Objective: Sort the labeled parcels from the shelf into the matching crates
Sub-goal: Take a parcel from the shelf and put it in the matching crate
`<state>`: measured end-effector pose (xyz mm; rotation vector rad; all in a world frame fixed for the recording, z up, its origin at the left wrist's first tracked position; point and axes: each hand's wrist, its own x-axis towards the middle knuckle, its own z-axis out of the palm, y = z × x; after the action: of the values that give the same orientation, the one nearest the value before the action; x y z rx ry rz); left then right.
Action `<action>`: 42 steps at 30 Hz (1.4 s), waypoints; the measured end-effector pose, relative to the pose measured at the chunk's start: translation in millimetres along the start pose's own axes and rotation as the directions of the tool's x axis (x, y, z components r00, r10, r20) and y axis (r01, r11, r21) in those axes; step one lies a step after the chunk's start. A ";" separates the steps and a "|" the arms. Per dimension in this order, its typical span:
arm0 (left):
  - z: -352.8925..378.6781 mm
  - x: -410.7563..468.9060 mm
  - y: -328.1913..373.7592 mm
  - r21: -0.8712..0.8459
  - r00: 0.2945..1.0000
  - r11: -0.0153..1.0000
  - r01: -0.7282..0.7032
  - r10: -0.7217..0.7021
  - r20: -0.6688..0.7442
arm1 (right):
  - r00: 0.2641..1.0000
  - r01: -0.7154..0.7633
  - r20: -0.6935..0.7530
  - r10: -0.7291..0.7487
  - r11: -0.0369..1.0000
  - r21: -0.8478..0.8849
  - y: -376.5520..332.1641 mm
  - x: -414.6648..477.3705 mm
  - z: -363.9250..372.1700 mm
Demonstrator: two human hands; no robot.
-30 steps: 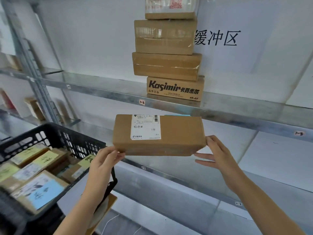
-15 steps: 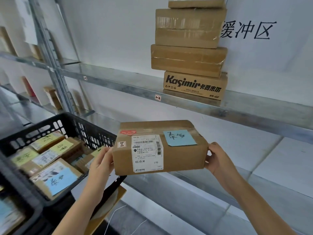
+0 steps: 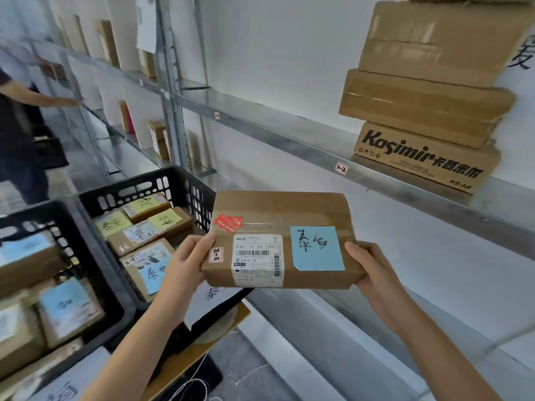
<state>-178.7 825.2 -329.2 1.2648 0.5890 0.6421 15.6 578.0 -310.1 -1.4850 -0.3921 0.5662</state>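
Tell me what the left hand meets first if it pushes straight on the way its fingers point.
The left hand points up and rightward into the blue-noted parcel it holds. Past that, probably the metal shelf behind, though depth is unclear.

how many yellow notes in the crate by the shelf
3: back note, left note, right note, all at the far end of the crate. More may be hidden.

Person [image 3: 14, 125] far left, arm outstretched; black writing [image 3: 521, 55] on wall [image 3: 289, 53].
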 end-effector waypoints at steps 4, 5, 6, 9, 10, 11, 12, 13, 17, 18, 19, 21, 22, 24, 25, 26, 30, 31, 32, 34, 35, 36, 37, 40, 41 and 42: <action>-35.9 2.6 6.5 0.004 0.995 1.000 0.017 -0.017 -0.094 | 0.966 -0.099 0.228 0.122 0.989 -0.112 -3.2 24.3 42.3; -46.9 3.0 7.9 0.002 0.992 1.000 0.013 -0.013 -0.125 | 0.954 -0.108 0.264 0.142 0.985 -0.137 -4.4 30.3 55.5; -58.1 3.1 9.2 -0.001 0.987 1.000 0.007 -0.007 -0.160 | 0.945 -0.113 0.290 0.155 0.981 -0.155 -6.1 35.9 69.3; -93.8 3.0 14.9 -0.019 0.966 1.000 -0.006 0.001 -0.260 | 0.920 -0.106 0.351 0.172 0.974 -0.201 -9.6 55.0 113.1; -106.0 2.3 16.8 -0.019 0.958 1.000 -0.007 0.001 -0.285 | 0.914 -0.103 0.366 0.173 0.974 -0.204 -10.8 61.1 128.1; -118.1 2.2 18.1 -0.016 0.951 1.000 -0.007 0.002 -0.308 | 0.909 -0.099 0.380 0.172 0.974 -0.205 -10.7 67.6 142.9; -130.4 2.3 18.7 -0.017 0.943 1.000 -0.005 -0.001 -0.333 | 0.904 -0.095 0.391 0.172 0.973 -0.209 -9.9 73.8 158.6; -142.8 2.6 18.7 -0.021 0.934 1.000 -0.001 -0.006 -0.357 | 0.900 -0.092 0.400 0.173 0.973 -0.213 -9.0 79.1 173.6; -190.5 3.0 20.3 -0.032 0.890 0.999 -0.004 -0.011 -0.456 | 0.870 -0.104 0.453 0.196 0.970 -0.219 -4.0 96.4 231.9; -201.9 2.1 21.5 -0.031 0.878 1.000 -0.003 -0.012 -0.478 | 0.859 -0.104 0.471 0.199 0.970 -0.221 -2.1 99.6 246.3; -213.2 1.0 23.1 -0.030 0.868 1.000 -0.001 -0.014 -0.497 | 0.852 -0.105 0.483 0.201 0.970 -0.220 0.2 102.9 260.2; -236.0 -1.9 25.9 -0.014 0.851 1.000 -0.001 -0.007 -0.526 | 0.842 -0.112 0.496 0.210 0.969 -0.221 4.7 108.4 287.7; -246.4 -3.2 26.9 -0.001 0.841 1.000 -0.001 0.001 -0.542 | 0.835 -0.113 0.508 0.213 0.969 -0.221 6.5 110.4 300.8; -264.6 -5.1 28.7 0.025 0.824 1.000 0.005 0.010 -0.566 | 0.824 -0.118 0.527 0.210 0.972 -0.203 8.8 114.7 323.2; -272.0 -5.3 29.8 0.040 0.820 0.999 0.005 0.018 -0.572 | 0.825 -0.121 0.527 0.203 0.975 -0.187 9.1 118.0 332.5; -278.4 -5.2 30.9 0.057 0.819 0.998 -0.003 0.035 -0.572 | 0.830 -0.123 0.523 0.195 0.978 -0.170 8.8 121.8 340.6; -293.3 -0.1 36.7 0.132 0.823 0.991 -0.022 0.093 -0.560 | 0.844 -0.131 0.504 0.183 0.982 -0.137 6.4 143.6 356.3; -294.2 2.2 37.7 0.143 0.826 0.989 -0.026 0.102 -0.554 | 0.854 -0.138 0.486 0.184 0.982 -0.130 5.3 150.7 356.2; -293.9 5.4 38.1 0.150 0.830 0.988 -0.031 0.109 -0.548 | 0.867 -0.142 0.464 0.183 0.982 -0.121 3.5 158.3 355.2; -290.9 13.5 39.0 0.157 0.834 0.987 -0.035 0.116 -0.539 | 0.891 -0.139 0.420 0.169 0.985 -0.103 -2.7 174.5 350.7; -288.7 18.4 39.4 0.161 0.834 0.986 -0.036 0.119 -0.538 | 0.901 -0.136 0.402 0.163 0.986 -0.096 -6.4 183.0 347.3; -286.4 23.7 39.8 0.168 0.834 0.985 -0.038 0.124 -0.538 | 0.908 -0.134 0.388 0.158 0.987 -0.087 -10.1 192.1 343.6; -283.9 28.9 39.9 0.180 0.834 0.983 -0.040 0.132 -0.536 | 0.912 -0.137 0.379 0.156 0.988 -0.077 -13.6 201.8 339.3; -277.8 45.8 39.1 0.225 0.837 0.973 -0.055 0.168 -0.521 | 0.913 -0.173 0.362 0.186 0.982 -0.069 -20.2 233.6 325.6; -276.1 51.8 38.4 0.238 0.838 0.970 -0.056 0.175 -0.516 | 0.912 -0.184 0.358 0.200 0.980 -0.080 -21.2 244.3 321.3; -274.2 58.3 37.4 0.248 0.839 0.967 -0.057 0.181 -0.513 | 0.911 -0.190 0.355 0.212 0.977 -0.096 -21.6 255.0 316.8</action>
<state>-339.0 1057.2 -351.4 1.3415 1.0734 1.0739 43.2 984.0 -293.5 -1.4870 -0.5507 1.0105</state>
